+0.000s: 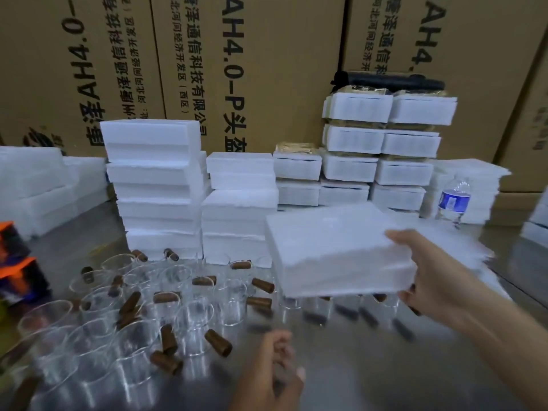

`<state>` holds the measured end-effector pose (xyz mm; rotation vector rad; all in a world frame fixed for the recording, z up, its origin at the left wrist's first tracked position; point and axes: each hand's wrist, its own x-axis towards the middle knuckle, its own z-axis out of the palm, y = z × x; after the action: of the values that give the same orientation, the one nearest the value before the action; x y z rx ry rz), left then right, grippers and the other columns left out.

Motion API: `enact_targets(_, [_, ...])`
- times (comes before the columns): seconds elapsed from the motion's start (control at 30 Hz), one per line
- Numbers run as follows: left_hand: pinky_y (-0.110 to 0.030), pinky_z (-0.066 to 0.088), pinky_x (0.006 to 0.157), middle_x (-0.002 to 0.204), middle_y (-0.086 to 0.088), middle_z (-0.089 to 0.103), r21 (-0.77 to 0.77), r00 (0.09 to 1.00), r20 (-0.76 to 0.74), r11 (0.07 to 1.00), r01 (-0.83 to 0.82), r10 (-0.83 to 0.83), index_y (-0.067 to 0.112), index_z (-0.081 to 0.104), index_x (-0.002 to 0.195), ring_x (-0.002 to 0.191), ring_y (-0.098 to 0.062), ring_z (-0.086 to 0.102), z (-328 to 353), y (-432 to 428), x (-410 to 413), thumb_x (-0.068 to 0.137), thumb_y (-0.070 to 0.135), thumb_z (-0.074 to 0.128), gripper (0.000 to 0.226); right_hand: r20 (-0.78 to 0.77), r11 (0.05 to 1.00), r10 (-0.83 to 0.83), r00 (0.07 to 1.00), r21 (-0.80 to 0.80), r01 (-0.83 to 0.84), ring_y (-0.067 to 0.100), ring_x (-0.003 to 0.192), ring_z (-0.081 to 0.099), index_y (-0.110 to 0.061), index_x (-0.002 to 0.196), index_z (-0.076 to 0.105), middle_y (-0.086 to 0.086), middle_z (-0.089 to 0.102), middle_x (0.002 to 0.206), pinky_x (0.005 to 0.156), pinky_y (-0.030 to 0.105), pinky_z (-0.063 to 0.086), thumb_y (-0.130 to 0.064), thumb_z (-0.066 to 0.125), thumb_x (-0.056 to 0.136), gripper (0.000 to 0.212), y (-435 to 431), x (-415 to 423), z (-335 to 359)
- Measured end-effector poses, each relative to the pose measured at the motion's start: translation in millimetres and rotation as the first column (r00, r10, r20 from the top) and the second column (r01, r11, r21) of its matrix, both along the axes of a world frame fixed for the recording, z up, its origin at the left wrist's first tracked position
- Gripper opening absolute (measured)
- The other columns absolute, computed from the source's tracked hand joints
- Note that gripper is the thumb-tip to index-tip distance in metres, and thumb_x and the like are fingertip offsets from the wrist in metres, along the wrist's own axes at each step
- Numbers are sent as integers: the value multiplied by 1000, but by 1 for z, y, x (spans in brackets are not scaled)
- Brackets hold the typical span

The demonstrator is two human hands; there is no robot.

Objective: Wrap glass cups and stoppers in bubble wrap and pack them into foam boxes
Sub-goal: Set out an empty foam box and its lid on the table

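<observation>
My right hand grips the right side of a white foam box, held closed and slightly tilted above the table. Low in the middle, my left hand is curled around a blurred clear object that looks like a glass cup. Several empty glass cups stand crowded at the lower left, with several brown stoppers lying among them. More cups and stoppers sit partly hidden under the held box.
Stacks of white foam boxes stand behind the cups. Packed, taped boxes are piled at the back right beside a water bottle and white sheets. Cardboard cartons wall the back. An orange-black object sits at the left. The metal tabletop shows in front.
</observation>
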<state>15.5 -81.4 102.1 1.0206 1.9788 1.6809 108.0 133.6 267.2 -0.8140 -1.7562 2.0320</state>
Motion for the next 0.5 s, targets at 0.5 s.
enact_targets(0.5, [-11,31,103,141,40,24,36,970,-222,995,-94,100,65,13,134,130,16,27,3,-4,17,67,49,78,95,88,983,-182,979,5,182,11,80,62,-25,90,64,-7,69,81,61,28,42,-46,70,75,26,-23,43,-112])
